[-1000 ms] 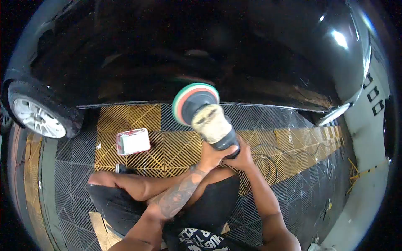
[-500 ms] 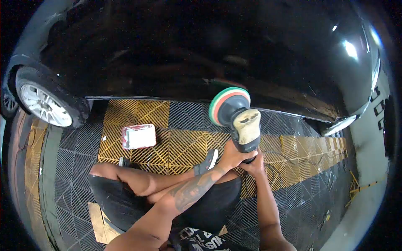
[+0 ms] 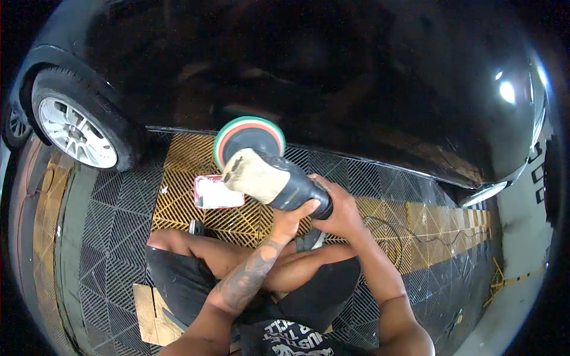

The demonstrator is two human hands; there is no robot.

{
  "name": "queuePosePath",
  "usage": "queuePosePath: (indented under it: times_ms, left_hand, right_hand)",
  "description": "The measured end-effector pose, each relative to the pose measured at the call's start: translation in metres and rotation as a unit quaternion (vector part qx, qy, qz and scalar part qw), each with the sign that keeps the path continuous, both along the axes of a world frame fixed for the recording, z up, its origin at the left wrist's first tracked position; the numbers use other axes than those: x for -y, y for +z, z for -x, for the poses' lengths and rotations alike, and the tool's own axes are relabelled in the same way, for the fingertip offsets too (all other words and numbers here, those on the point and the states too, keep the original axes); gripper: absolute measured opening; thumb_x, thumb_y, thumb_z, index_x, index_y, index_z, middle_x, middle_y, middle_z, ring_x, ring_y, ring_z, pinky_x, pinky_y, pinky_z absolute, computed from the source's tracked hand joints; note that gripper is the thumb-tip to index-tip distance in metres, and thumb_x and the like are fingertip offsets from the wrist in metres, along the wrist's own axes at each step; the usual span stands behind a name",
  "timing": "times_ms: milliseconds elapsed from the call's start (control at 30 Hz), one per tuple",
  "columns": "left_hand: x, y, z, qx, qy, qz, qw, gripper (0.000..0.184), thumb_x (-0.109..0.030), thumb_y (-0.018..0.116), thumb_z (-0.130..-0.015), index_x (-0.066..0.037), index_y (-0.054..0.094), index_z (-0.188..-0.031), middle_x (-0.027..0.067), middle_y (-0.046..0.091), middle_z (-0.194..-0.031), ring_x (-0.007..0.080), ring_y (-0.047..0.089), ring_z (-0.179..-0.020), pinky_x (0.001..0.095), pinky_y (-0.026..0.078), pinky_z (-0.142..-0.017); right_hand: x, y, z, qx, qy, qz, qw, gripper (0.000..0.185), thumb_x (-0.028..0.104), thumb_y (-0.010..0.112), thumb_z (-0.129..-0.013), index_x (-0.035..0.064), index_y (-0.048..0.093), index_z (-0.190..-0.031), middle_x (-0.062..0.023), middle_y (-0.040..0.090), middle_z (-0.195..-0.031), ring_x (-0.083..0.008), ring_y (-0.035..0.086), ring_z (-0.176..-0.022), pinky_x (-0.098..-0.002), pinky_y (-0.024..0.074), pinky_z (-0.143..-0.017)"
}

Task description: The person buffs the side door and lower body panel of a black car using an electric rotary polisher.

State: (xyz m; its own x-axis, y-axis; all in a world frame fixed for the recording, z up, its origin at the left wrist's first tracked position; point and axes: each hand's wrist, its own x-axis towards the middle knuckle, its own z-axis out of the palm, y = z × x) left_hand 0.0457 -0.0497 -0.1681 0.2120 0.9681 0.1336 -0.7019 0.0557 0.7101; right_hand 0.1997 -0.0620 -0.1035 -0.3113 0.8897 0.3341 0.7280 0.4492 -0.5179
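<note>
A car polisher [image 3: 291,187] with a dark body and a worn cream cover over its head is held in front of me. Its round pad [image 3: 223,133], edged in green, white and orange, faces the lower side of the black car [image 3: 332,89]; I cannot tell whether they touch. My left hand [image 3: 291,221] grips the handle from below, thumb along the side. Wrapped round the handle's rear end is my right hand [image 3: 338,207]. Beneath the polisher's head, a white, red-edged tray or pad [image 3: 214,193] lies on the floor, partly covered by it.
At the left stands the car's wheel [image 3: 77,133] with its silver rim. A cable [image 3: 427,238] runs over the black and yellow grid floor [image 3: 124,219] to the right. My crossed legs lie below my hands, beside a wooden board [image 3: 155,317].
Both hands have carried the polisher leftward along the car's lower side. Its handle has swung from nearly upright to slanting down to the right. The view has shifted slightly.
</note>
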Motion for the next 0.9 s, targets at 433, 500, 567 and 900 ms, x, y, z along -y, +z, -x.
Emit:
queuePosePath:
  times_ms: [433,500,567,900]
  left_hand:
    - [0.020,-0.010,-0.139,-0.108,-0.108,-0.084,0.985,0.064,-0.015,0.091,-0.073,0.002,0.061,-0.127,0.0097,0.069,-0.119,0.0189,0.065,-0.108,0.0357,0.051,-0.098]
    - [0.023,-0.014,-0.171,-0.137,-0.113,-0.114,0.978,0.064,-0.016,0.092,-0.071,0.002,0.063,-0.125,0.0107,0.070,-0.118,0.0197,0.066,-0.109,0.0360,0.050,-0.099]
    - [0.023,-0.006,-0.188,-0.160,-0.141,-0.140,0.967,0.066,-0.014,0.091,-0.069,0.002,0.062,-0.126,0.0124,0.071,-0.119,0.0213,0.067,-0.109,0.0360,0.050,-0.100]
    - [0.018,-0.012,-0.144,-0.141,-0.094,-0.105,0.980,0.077,-0.017,0.094,-0.066,0.000,0.058,-0.132,0.0106,0.067,-0.125,0.0221,0.063,-0.116,0.0371,0.048,-0.104]
  right_hand:
    - [0.074,-0.064,-0.139,-0.089,-0.206,0.074,0.972,0.091,0.022,0.087,-0.057,0.0016,0.051,-0.138,-0.0211,0.066,-0.123,-0.0363,0.066,-0.114,-0.0439,0.0511,-0.101]
    - [0.087,-0.082,-0.162,-0.124,-0.236,0.080,0.960,0.088,0.021,0.086,-0.056,0.0005,0.052,-0.135,-0.0209,0.067,-0.122,-0.0342,0.068,-0.112,-0.0430,0.0517,-0.100]
    - [0.095,-0.098,-0.177,-0.215,-0.241,0.059,0.945,0.081,0.017,0.086,-0.057,-0.0007,0.053,-0.130,-0.0170,0.068,-0.119,-0.0279,0.069,-0.107,-0.0412,0.0529,-0.097]
    - [0.069,-0.100,-0.148,-0.179,-0.204,0.064,0.960,0.085,0.017,0.089,-0.054,-0.0006,0.054,-0.130,-0.0164,0.068,-0.119,-0.0284,0.068,-0.105,-0.0418,0.0543,-0.093]
